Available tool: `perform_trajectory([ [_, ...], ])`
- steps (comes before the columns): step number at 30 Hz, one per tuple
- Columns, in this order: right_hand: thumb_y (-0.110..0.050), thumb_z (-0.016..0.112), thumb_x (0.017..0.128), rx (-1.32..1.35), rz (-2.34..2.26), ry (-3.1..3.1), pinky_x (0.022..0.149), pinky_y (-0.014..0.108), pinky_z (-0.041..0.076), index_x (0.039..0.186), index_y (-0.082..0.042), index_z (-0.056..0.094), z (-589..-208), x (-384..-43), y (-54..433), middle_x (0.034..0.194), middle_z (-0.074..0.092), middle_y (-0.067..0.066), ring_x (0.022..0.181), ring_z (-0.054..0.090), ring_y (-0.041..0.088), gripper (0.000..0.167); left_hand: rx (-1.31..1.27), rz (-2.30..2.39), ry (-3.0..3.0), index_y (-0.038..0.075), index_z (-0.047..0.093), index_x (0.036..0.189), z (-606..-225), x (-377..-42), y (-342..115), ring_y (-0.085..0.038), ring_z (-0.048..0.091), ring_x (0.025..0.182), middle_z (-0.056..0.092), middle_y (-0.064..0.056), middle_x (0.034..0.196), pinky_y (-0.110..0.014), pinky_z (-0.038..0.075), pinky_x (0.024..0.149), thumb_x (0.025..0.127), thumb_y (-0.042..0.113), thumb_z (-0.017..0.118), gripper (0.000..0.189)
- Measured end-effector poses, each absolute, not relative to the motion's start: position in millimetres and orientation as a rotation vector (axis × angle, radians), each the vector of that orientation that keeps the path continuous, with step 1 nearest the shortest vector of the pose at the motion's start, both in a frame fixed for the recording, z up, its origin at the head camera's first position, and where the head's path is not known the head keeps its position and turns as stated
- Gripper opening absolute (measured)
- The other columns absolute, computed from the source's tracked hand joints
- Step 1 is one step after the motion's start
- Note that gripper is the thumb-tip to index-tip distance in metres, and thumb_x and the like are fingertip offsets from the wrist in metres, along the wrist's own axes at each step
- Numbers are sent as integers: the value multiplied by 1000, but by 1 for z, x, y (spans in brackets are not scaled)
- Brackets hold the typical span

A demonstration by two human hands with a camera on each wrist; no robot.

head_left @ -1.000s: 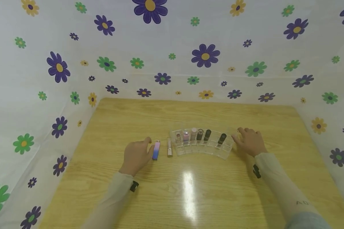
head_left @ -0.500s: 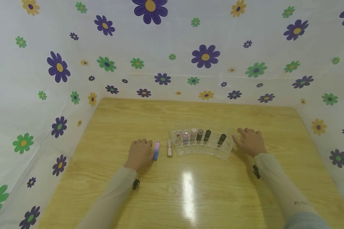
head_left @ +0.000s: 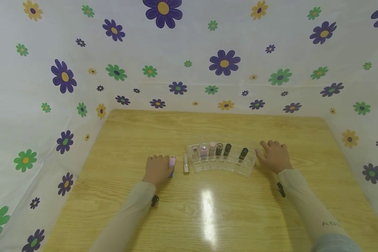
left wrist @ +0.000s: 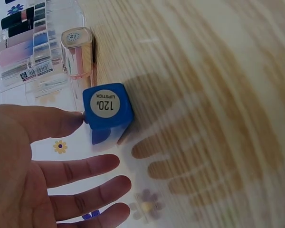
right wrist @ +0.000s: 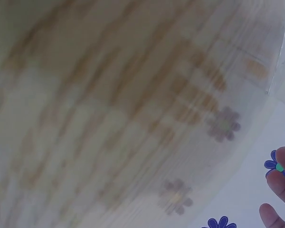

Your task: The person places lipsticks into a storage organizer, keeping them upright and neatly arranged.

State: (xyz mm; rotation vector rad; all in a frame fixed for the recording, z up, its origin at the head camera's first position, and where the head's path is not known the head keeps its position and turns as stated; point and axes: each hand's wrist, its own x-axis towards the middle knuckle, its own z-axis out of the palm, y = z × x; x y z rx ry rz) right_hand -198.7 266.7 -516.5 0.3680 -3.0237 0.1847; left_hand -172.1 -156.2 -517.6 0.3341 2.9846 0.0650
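A pink-and-blue lipstick (head_left: 172,161) lies on the table, its blue end marked 120 facing the left wrist camera. My left hand (head_left: 158,170) is around it from the left: the thumb (left wrist: 61,122) is right at its side and partly covers it in the head view, while the other fingers (left wrist: 88,168) extend fairly straight beneath it with a gap. Just right of that, a gold-and-clear lipstick (head_left: 186,164) lies beside the curved clear lipstick holder (head_left: 220,164). My right hand (head_left: 274,155) has relaxed fingers by the holder's right end and grips nothing.
Several lipsticks stand in the holder's back row, including a pink-and-blue one (head_left: 203,150), a pale pink one (head_left: 212,148) and a black one (head_left: 243,153) set apart at right. Flower-print cloth (head_left: 189,42) borders the wooden table (head_left: 182,210) at back and sides.
My left hand has turned and shifted right, bringing its thumb over the pink-and-blue lipstick. The lipsticks and the holder stay put, and my right hand has hardly moved.
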Motion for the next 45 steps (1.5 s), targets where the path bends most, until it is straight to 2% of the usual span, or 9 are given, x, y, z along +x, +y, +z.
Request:
perform_trajectory([
  [15,-35,40,95,433,128,-2926,75,54,40,122,-6,53,-519,-197,266,96,56,20,91,52,39,41,330,65,2962,4,63,107,-520,-177,-153,-31,62,84,68,-13,90,-49,48,83,92,36,51,38],
  [21,-35,41,94,437,122,-2920,75,55,41,121,-7,53,-517,-197,266,96,56,19,91,53,39,40,298,67,2959,4,62,111,-520,-178,-150,-32,63,86,68,-13,92,-49,48,85,91,41,53,44],
  [27,-35,41,94,440,135,-2921,75,55,41,121,-7,53,-517,-197,266,95,58,19,90,54,39,40,257,52,2948,3,63,106,-520,-181,-147,-31,63,84,68,-14,89,-48,48,82,90,44,55,44],
  [32,-36,41,94,434,142,-2924,75,55,41,121,-8,54,-518,-198,266,96,59,19,89,54,38,41,227,30,2923,3,63,108,-523,-184,-146,-31,63,85,69,-15,92,-47,48,82,90,44,54,45],
  [39,-36,40,95,432,137,-2934,76,55,41,122,-9,54,-519,-199,266,97,59,19,91,54,38,41,173,67,2930,2,65,99,-522,-185,-143,-31,62,83,68,-15,88,-46,47,82,89,39,54,40],
  [45,-36,39,95,428,135,-2956,77,56,41,123,-8,53,-518,-199,266,98,59,19,92,54,38,42,162,92,2943,3,64,88,-520,-185,-141,-29,60,75,65,-12,77,-44,46,76,87,35,55,34],
])
